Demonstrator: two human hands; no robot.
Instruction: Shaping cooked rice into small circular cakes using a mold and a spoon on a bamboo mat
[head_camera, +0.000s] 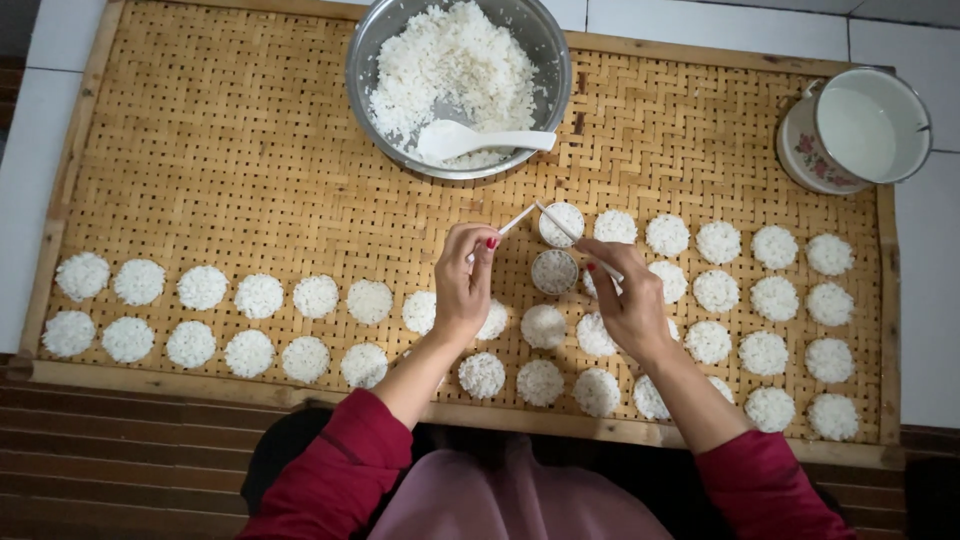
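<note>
Rice fills a small round ring mould (562, 224) that sits on the woven bamboo tray (200, 150), just above a second ring mould (554, 271) packed the same way. Both hands work over them: the left hand (463, 285) pinches a thin white stick (516, 221) between fingertips, and the right hand (628, 300) is closed around another white stick (572, 236) that lies across the upper mould's rim. Flat white rice discs (258, 296) lie in rows around the hands, two rows to the left and four to the right, reaching almost to the tray's wooden frame at the near and right edges. Bare weave stays open across the upper left of the tray. Beyond the moulds stands a round steel bowl (362, 60) holding loose cooked rice and a white plastic spoon (470, 141). At the far right corner a flowered enamel pot (812, 158) holds pale liquid.
</note>
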